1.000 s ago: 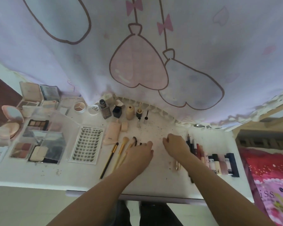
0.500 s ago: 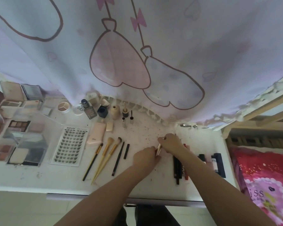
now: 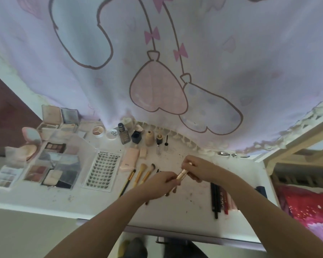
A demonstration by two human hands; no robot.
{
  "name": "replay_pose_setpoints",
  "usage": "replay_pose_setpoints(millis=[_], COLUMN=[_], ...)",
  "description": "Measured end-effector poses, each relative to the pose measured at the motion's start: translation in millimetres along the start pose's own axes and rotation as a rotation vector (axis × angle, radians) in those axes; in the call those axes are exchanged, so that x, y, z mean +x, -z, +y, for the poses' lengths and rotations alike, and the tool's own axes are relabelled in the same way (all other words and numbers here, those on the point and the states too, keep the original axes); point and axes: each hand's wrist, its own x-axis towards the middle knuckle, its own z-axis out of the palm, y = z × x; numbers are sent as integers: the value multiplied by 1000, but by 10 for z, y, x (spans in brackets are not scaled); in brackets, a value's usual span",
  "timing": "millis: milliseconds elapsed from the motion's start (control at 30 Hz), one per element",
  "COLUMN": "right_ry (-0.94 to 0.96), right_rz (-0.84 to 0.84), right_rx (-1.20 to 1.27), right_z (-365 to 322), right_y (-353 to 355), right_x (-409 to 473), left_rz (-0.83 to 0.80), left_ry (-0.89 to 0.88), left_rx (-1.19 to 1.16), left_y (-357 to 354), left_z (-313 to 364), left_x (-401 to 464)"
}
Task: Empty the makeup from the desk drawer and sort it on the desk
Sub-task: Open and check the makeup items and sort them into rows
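Hands meet above the middle of the white desk (image 3: pixel 175 216): the left hand (image 3: pixel 158 185) and right hand (image 3: pixel 196 169) each pinch one end of a gold tube (image 3: pixel 182 174), held tilted between them, just right of the makeup brushes (image 3: pixel 141 174).

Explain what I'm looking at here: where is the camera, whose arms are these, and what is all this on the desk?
There is no machine. One wide-angle camera sits on a person's head and looks down at their two bare arms, so straight lines bend. The left hand and right hand together hold a small gold tube above the white desk, each with a closed grip on one end. On the desk, makeup lies in groups: open palettes at the left, a lash card, gold-handled brushes, small bottles along the back, and dark pencils at the right. A printed curtain hangs behind.
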Motion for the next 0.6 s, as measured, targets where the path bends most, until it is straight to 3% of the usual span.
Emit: replay_pose_setpoints(millis=[100, 200, 300, 467, 600], right_ry=[-116, -207, -146, -84, -209], right_rz=[-86, -13, 36, -15, 19], right_rx=[10, -186, -213, 37, -173], right_z=[-117, -218, -240, -224, -260], right_y=[44, 70, 56, 58, 25], right_x=[-94, -91, -60, -188, -190], left_rz=[26, 106, 104, 89, 119], left_ry=[-16, -67, -63, -28, -30], left_rx=[168, 331, 374, 386, 555], left_y=[39, 82, 128, 210, 206], left_z=[-30, -24, 8, -51, 2], left_x=[-41, -44, -60, -119, -131])
